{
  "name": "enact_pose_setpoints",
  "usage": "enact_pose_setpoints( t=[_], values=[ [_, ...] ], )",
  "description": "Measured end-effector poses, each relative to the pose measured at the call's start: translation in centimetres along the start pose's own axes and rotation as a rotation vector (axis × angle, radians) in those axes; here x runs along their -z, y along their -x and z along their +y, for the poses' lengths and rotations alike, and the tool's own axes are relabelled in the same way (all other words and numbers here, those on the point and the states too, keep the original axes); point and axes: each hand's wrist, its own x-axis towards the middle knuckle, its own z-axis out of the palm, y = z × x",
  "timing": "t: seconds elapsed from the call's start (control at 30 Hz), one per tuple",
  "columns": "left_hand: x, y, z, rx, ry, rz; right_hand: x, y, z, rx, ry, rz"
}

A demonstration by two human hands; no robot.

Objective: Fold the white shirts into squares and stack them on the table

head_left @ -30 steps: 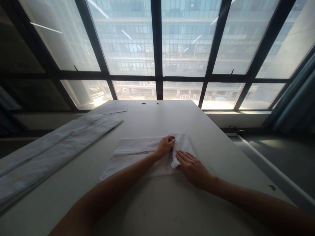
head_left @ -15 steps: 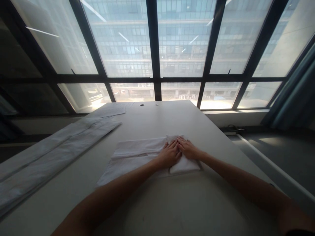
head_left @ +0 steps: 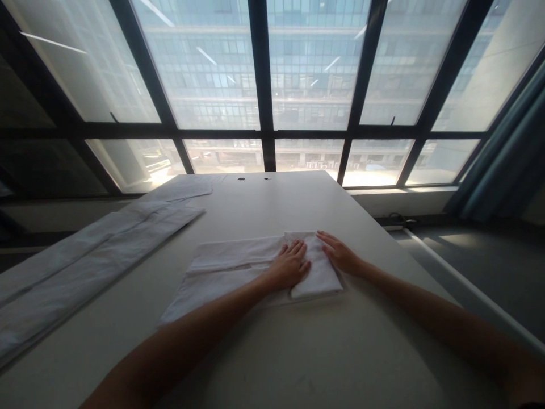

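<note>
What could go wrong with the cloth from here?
The flap could lift or slip if the left hand, spread across its left edge, comes off. The left forearm crosses over the cloth and might drag it askew, though contact there can't be told. The crease along the cloth's middle might get pressed into a wrinkle.

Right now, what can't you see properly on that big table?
In the head view:
Part of the white cloth: hidden under the left hand.
Near end of the long pale fabric: cut off by the left edge.
Near edge of the table: cut off by the bottom edge.
Two dark spots: too small to identify.
</note>
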Motion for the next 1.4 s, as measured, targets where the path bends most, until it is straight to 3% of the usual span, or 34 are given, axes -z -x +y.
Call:
enact_pose_setpoints(
  t=[0.1, 0.23, 0.57, 0.73, 0.8, 0.97, 1.2, 1.4],
  values=[
    [0.0, 0.0, 0.1, 0.005, 0.005, 0.005, 1.4, 4.3, -2.5, 0.22, -0.051, -0.137],
    [-0.1, -0.2, 0.1, 0.003, 0.001, 0.01, 2.8, 7.4, -4.9, 0.303, 0.047, -0.275],
    [-0.1, -0.1, -0.2, -0.01, -0.009, 0.008, 1.5, 7.2, -6.0, 0.294, 0.07, -0.248],
    [0.1, 0.0, -0.1, -0.008, 0.0, 0.0, 2.4, 7.5, -6.6, 0.394, 0.016, -0.368],
    [0.1, 0.0, 0.0, -0.008, 0.016, 0.008, 2.5, 6.8, -6.7, 0.351, -0.014, -0.326],
    [-0.2, -0.1, -0.1, -0.019, 0.038, 0.055, 0.4, 1.7, -6.8, 0.013, 0.02, -0.081],
    [-0.3, -0.1, -0.1, -0.027, 0.029, 0.063, -3.1, -6.8, -3.5, -0.176, 0.295, -0.214],
    [0.0, -0.1, 0.0, -0.013, 0.031, 0.028, -2.4, -7.7, -0.3, -0.244, 0.363, -0.213]
  ],
)
